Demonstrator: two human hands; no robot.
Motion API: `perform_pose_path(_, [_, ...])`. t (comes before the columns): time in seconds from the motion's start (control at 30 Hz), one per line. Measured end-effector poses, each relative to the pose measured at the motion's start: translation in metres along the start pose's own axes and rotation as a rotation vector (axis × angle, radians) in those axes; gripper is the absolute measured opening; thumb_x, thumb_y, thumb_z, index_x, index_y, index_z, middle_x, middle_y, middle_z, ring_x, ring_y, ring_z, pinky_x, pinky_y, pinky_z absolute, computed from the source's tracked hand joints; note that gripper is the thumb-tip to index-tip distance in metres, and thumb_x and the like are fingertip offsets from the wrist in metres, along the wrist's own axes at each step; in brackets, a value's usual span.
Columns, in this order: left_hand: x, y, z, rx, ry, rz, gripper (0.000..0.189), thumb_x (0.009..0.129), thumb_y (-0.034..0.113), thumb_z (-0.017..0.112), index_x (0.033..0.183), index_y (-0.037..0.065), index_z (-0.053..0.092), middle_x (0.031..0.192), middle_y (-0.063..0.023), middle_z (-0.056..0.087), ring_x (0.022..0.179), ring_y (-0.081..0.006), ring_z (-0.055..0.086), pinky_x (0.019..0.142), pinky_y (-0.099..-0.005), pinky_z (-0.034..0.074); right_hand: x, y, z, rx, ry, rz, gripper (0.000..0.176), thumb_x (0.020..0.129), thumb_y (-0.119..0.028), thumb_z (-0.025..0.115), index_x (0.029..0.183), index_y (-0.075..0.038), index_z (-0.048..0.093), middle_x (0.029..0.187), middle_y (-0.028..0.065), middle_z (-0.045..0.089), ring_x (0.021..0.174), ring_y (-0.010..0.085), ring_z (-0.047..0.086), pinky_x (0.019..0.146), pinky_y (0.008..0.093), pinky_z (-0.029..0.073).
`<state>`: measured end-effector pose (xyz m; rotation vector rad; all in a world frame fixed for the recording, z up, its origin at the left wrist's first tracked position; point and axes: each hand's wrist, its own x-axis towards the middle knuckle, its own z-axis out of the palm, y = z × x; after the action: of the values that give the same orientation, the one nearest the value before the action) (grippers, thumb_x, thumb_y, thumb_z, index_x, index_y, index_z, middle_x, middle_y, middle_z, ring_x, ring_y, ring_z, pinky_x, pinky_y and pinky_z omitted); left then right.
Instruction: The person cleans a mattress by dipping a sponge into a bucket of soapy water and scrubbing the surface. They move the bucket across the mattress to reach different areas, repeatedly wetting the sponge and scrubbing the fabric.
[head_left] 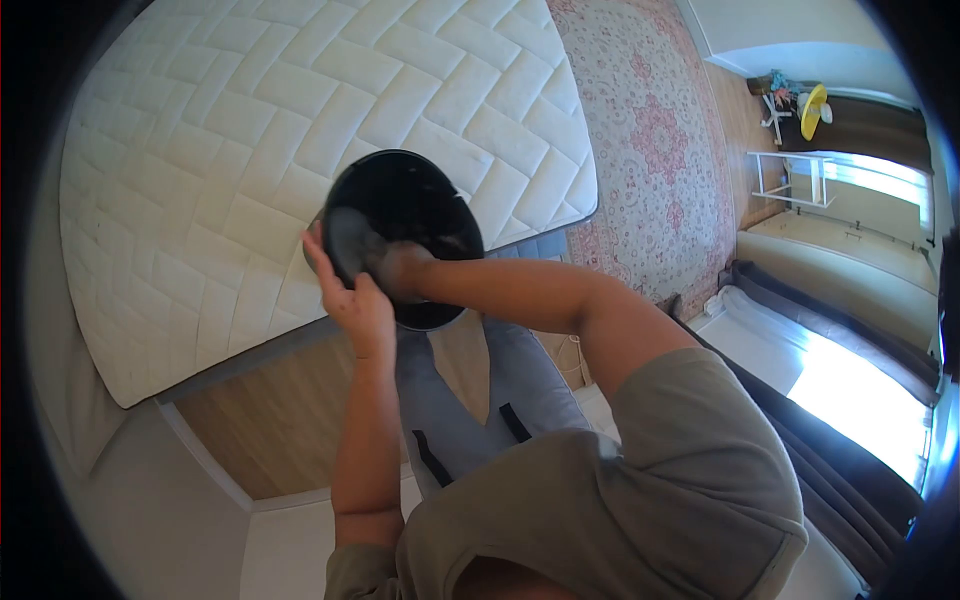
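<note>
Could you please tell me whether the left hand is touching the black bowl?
Touching: the head view shows the left hand clasping the rim of the black bowl.

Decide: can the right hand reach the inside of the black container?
Likely yes: the right hand is inside the open black container, and the left hand grips its rim.

Bright daylight, mostly from the window on the right, which is blown out to white with glare spilling beside it. Mattress evenly lit, shadows soft. Strong fisheye bending toward the edges, black vignette in corners. Left hand, right hand and black round object smeared, looks like motion blur, not focus.
</note>
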<state>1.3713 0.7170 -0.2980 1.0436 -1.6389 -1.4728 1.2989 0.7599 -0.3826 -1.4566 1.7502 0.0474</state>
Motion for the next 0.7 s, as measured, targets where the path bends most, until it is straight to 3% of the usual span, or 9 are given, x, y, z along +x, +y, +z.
perform_pose_path(0.07, [0.010,0.000,0.004,-0.012,0.060,-0.057,0.080,0.060,-0.016,0.032,0.137,0.000,0.017,0.133,-0.0150,0.036,0.121,-0.0243,0.037,0.101,-0.0311,0.025,-0.012,0.009,-0.018,0.076,0.026,0.079,0.039,0.071,-0.012,0.059,0.109,-0.004,0.056,0.110,0.0143,0.057,0.103,0.0262,0.055,0.089,0.0404,0.039])
perform_pose_path(0.17, [0.026,0.001,0.014,-0.020,0.067,-0.093,0.080,0.061,-0.016,0.033,0.137,0.000,0.016,0.131,-0.0151,0.039,0.119,-0.0245,0.039,0.101,-0.0311,0.025,-0.031,0.020,-0.046,-0.179,-0.207,0.011,0.035,0.077,-0.015,0.050,0.111,-0.006,0.054,0.110,0.0158,0.057,0.103,0.0294,0.055,0.087,0.0381,0.040])
perform_pose_path(0.3, [0.048,0.007,0.027,0.052,0.058,-0.143,0.079,0.062,-0.016,0.034,0.138,0.002,0.017,0.130,-0.0152,0.041,0.115,-0.0232,0.043,0.096,-0.0290,0.031,-0.083,0.037,-0.097,-0.240,-0.261,0.031,0.038,0.071,-0.008,0.053,0.108,-0.010,0.056,0.103,0.0147,0.059,0.102,0.0287,0.055,0.081,0.0373,0.040])
perform_pose_path(0.37, [0.057,0.008,0.024,0.084,0.087,-0.211,0.079,0.064,-0.017,0.036,0.138,0.006,0.019,0.130,-0.0163,0.040,0.110,-0.0219,0.046,0.087,-0.0255,0.037,-0.114,0.060,-0.108,-0.080,0.252,0.048,0.038,0.070,-0.005,0.051,0.107,-0.010,0.055,0.102,0.0132,0.059,0.102,0.0266,0.054,0.081,0.0376,0.040])
perform_pose_path(0.43, [0.070,0.010,0.014,0.105,0.133,-0.238,0.080,0.063,-0.016,0.037,0.138,0.007,0.022,0.129,-0.0163,0.041,0.106,-0.0219,0.049,0.084,-0.0254,0.039,-0.136,0.104,-0.113,0.031,0.416,-0.019,0.031,0.077,-0.009,0.051,0.108,-0.009,0.053,0.100,0.0122,0.059,0.099,0.0243,0.055,0.081,0.0364,0.041])
perform_pose_path(0.5, [0.082,0.008,-0.009,0.135,0.136,-0.248,0.080,0.059,-0.013,0.036,0.136,0.008,0.028,0.126,-0.0155,0.044,0.105,-0.0237,0.049,0.085,-0.0286,0.041,-0.146,0.155,-0.099,0.683,0.433,-0.031,0.026,0.082,-0.014,0.053,0.108,-0.010,0.053,0.098,0.0131,0.059,0.097,0.0226,0.055,0.084,0.0352,0.042])
perform_pose_path(0.57, [0.088,0.012,-0.038,0.046,0.141,-0.321,0.079,0.056,-0.011,0.039,0.133,0.008,0.033,0.124,-0.0148,0.045,0.105,-0.0263,0.050,0.089,-0.0321,0.042,-0.131,0.236,-0.042,0.905,0.549,-0.063,0.024,0.083,-0.017,0.056,0.106,-0.009,0.055,0.098,0.0123,0.059,0.095,0.0216,0.055,0.085,0.0346,0.042])
perform_pose_path(0.63, [0.090,0.017,-0.077,0.042,0.126,-0.360,0.075,0.056,-0.009,0.041,0.129,0.006,0.036,0.123,-0.0140,0.046,0.107,-0.0275,0.049,0.092,-0.0340,0.042,-0.122,0.317,0.014,0.685,0.778,0.160,0.029,0.080,-0.011,0.058,0.108,-0.011,0.055,0.097,0.0109,0.059,0.096,0.0243,0.054,0.087,0.0350,0.041])
perform_pose_path(0.7, [0.099,0.013,-0.132,-0.038,0.153,-0.427,0.071,0.056,-0.005,0.045,0.126,0.006,0.039,0.118,-0.0137,0.048,0.107,-0.0298,0.049,0.092,-0.0395,0.043,-0.125,0.361,0.039,0.184,0.829,0.427,0.035,0.079,-0.009,0.056,0.113,-0.015,0.053,0.103,0.0106,0.056,0.101,0.0297,0.050,0.091,0.0361,0.039])
